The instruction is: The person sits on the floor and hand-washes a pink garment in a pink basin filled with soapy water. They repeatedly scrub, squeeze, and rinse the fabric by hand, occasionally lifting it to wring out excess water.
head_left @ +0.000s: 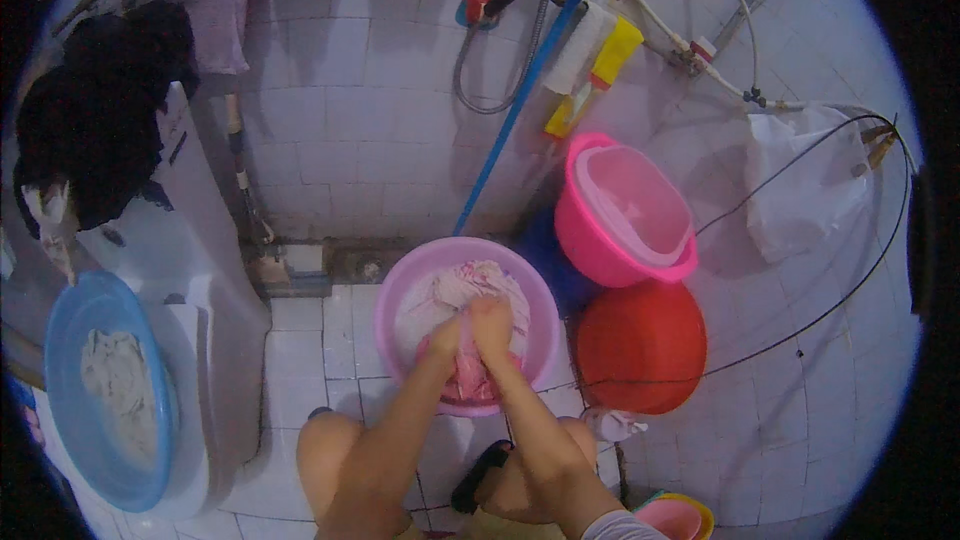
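A pink basin [388, 315] stands on the tiled floor in front of me, with sudsy water inside. In it lies a wet cloth [482, 282], pale with pink markings at the far side and deeper pink toward me; whether it is a garment I cannot tell. My left hand [446, 338] and my right hand [490, 325] are side by side over the basin's middle. Both are closed on the cloth, and a strip of it shows between them. The fingers are partly hidden by the backs of the hands.
To the left, a blue basin [160, 420] with pale cloth rests on a white appliance [215, 370]. At right stand stacked pink tubs [570, 205] and a red basin [642, 348]. A blue pole [510, 125] leans on the wall beside a shower hose [470, 95].
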`<state>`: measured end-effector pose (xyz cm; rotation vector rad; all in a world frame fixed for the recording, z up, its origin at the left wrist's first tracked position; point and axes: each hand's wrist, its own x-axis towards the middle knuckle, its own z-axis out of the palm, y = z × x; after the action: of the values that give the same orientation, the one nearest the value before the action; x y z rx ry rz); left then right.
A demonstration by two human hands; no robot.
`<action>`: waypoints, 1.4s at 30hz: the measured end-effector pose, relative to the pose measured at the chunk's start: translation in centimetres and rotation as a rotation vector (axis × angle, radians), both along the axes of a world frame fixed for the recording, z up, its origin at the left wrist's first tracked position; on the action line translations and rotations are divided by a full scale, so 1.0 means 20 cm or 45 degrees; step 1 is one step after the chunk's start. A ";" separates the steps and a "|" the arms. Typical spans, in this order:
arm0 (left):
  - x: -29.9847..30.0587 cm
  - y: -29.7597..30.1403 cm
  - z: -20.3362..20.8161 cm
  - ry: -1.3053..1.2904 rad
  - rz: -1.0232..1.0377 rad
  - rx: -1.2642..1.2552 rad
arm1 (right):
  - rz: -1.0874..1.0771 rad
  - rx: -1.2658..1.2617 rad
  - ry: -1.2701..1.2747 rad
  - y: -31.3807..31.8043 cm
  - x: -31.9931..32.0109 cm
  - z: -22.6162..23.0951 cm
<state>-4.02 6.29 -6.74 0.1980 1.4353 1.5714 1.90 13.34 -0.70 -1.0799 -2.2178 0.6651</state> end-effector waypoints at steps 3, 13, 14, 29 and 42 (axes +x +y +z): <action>-0.08 0.02 0.06 -0.131 0.005 -0.155 | 0.169 -0.129 0.068 -0.07 0.08 0.00; 0.10 -0.07 -0.08 -0.313 0.033 0.387 | 0.044 0.141 -0.022 -0.16 0.00 0.19; 0.15 -0.04 -0.06 -0.412 0.089 0.368 | -0.042 0.128 -0.015 -0.09 -0.02 0.17; -0.02 0.05 -0.25 0.457 0.037 0.391 | 0.114 0.129 -0.026 -0.29 0.05 0.22; -0.16 -0.04 0.09 0.632 0.041 -0.128 | 0.252 -0.061 0.019 -0.33 0.13 0.28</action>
<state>-7.25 5.44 -4.84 0.5359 1.9000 1.5344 4.44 6.72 4.90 -0.8823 -2.3260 0.8107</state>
